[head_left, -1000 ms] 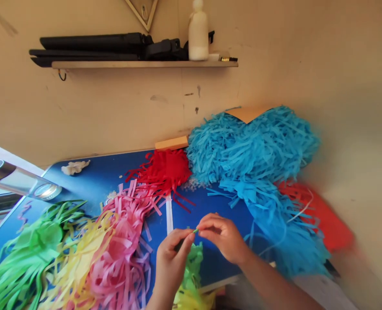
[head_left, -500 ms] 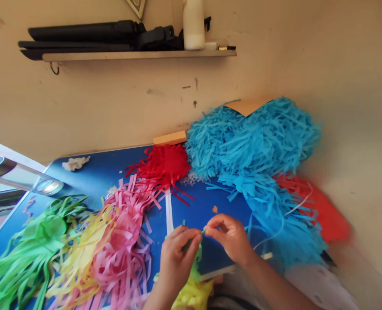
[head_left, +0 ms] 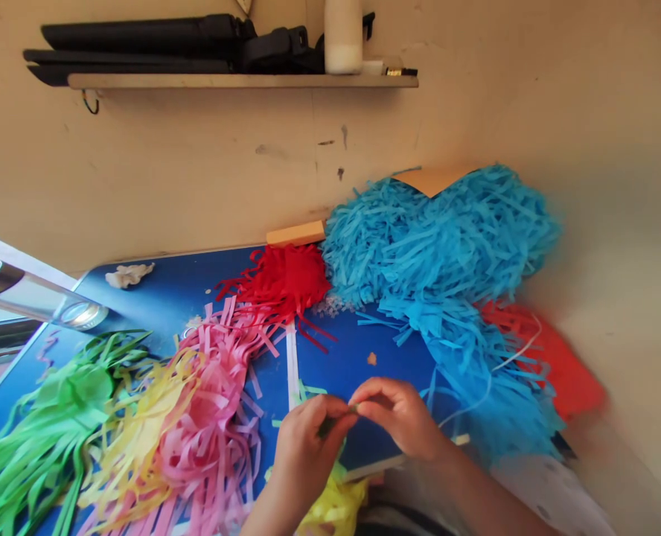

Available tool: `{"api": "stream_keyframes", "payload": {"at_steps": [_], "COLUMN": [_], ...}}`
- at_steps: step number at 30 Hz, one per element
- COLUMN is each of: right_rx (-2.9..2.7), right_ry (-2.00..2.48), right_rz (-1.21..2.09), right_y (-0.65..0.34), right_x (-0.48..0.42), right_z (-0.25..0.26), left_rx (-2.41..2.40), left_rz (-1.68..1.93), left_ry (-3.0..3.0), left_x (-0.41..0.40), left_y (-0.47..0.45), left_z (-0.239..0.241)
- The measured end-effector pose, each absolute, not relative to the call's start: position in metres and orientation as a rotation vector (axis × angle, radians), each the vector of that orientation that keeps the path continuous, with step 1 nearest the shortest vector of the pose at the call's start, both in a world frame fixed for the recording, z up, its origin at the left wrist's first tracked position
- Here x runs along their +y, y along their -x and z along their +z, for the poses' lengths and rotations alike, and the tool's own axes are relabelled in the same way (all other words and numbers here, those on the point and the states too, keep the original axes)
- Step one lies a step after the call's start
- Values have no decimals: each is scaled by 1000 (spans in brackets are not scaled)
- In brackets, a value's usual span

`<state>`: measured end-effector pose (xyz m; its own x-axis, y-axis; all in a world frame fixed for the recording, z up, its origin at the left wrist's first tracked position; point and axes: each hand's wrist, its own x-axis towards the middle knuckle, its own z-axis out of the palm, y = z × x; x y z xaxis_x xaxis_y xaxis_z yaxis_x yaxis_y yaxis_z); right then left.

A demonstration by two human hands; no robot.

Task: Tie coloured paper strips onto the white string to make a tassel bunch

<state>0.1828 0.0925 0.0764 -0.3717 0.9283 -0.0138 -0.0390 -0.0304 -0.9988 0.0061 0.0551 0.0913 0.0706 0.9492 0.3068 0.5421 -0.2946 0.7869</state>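
My left hand (head_left: pixel 313 435) and my right hand (head_left: pixel 400 417) meet fingertip to fingertip over the front of the blue table (head_left: pixel 336 365). Both are closed in a pinch on a thin green paper strip (head_left: pixel 353 408), mostly hidden by the fingers. Pale green strips (head_left: pixel 312 391) stick out behind my left hand. Below it, near my lap, lies a bunch of yellow paper fringe (head_left: pixel 336 505). To the left are pink fringe (head_left: pixel 208 439), pale yellow fringe (head_left: pixel 149 424) and green fringe (head_left: pixel 77 394).
Red fringe (head_left: pixel 297 279) and a big blue fringe heap (head_left: pixel 436 238) lie against the wall. White cord (head_left: pixel 479 402) crosses blue fringe at right. A clear bottle (head_left: pixel 45 294) lies tilted at left. A wall shelf (head_left: pixel 241 81) holds black items and a white bottle (head_left: pixel 343 37).
The green strip's end between my fingertips shows less than before. My hands remain together, with the right fingers more curled over the pinch. The view has tipped slightly downward.
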Motion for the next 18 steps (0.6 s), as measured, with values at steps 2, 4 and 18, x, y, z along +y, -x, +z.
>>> {"api": "stream_keyframes", "payload": {"at_steps": [2, 4, 18], "right_rx": [-1410, -1457, -1612], "right_ry": [994, 1007, 1042], "right_rz": [1584, 1506, 1017], "right_y": [-185, -186, -191], "right_x": [93, 93, 82], "right_z": [77, 78, 85], "left_rx": [1431, 1384, 1363], "left_rz": [1165, 1179, 1389], "left_ry": [-1883, -1906, -2185], "left_x": [57, 59, 60], "left_y": [-5, -5, -17], "left_z": [92, 93, 90]}}
